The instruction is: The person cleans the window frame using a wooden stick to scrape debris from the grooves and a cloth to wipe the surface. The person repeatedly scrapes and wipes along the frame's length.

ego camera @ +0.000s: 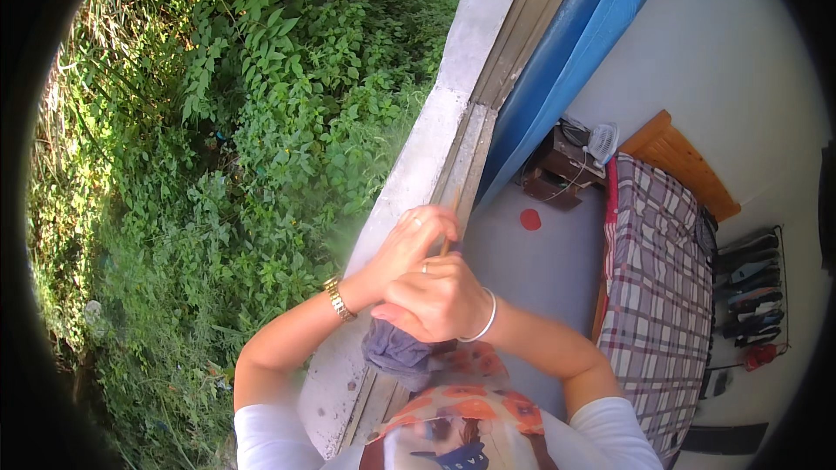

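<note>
Both hands are together above the window track (460, 150). My left hand (418, 241), with a gold watch at the wrist and a ring, has its fingers bent around a thin wooden stick (450, 235). My right hand (441, 294), wearing a ring and a white bangle, is closed by the stick's lower end; which hand bears its weight is unclear. The stick's upper end points along the metal track. A crumpled grey-purple cloth (395, 352) lies on the sill just below my right hand, partly hidden by it.
The white concrete ledge (418, 143) runs along the track, with dense green plants outside. On the room side hang blue curtains (575, 65). Further in are a bed with a checked cover (653, 274), a small dark cabinet (565, 163), a white fan (602, 142) and hanging clothes (751, 294).
</note>
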The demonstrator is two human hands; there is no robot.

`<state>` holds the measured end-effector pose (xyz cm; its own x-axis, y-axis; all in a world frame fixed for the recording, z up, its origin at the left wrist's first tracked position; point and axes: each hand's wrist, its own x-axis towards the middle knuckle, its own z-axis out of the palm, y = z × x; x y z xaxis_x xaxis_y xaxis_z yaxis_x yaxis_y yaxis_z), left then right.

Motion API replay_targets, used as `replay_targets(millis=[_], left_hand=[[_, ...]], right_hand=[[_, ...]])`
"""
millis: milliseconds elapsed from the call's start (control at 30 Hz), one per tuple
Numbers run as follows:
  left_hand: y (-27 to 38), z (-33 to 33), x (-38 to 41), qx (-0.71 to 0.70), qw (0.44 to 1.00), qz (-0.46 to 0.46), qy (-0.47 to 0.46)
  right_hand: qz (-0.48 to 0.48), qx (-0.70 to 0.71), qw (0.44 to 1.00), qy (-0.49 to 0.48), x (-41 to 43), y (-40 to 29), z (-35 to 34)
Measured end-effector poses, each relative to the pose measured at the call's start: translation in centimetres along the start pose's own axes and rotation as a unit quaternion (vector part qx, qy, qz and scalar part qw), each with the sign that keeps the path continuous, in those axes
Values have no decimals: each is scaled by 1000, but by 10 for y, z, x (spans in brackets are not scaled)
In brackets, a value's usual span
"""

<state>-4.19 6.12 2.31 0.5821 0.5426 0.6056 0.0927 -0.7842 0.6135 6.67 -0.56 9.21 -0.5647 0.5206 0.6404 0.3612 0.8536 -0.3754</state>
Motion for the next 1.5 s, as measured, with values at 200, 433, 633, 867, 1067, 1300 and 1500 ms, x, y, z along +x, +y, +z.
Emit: replay_targets(millis=[200, 433, 633, 867, 1067, 1300, 1500], left_hand=[[54, -7, -48, 121, 976, -142, -116], [76, 20, -65, 227, 937, -199, -175], [84, 31, -62, 268, 891, -311, -192], [103, 68, -57, 317, 834, -445, -80], [99, 78, -39, 355, 838, -414, 3], [93, 80, -52, 365, 836, -409, 6], [93, 80, -49, 362, 839, -407, 15]], right_hand=[[14, 137, 968, 208, -76, 38, -46], [-93, 20, 991, 91, -64, 82, -33], [-60, 20, 997, 47, -58, 145, -28], [-74, 71, 995, 14, -41, 209, -64], [-100, -8, 993, -56, -56, 268, -37], [-143, 42, 988, 40, -31, 261, -80], [2, 167, 978, 122, -42, 293, -103]])
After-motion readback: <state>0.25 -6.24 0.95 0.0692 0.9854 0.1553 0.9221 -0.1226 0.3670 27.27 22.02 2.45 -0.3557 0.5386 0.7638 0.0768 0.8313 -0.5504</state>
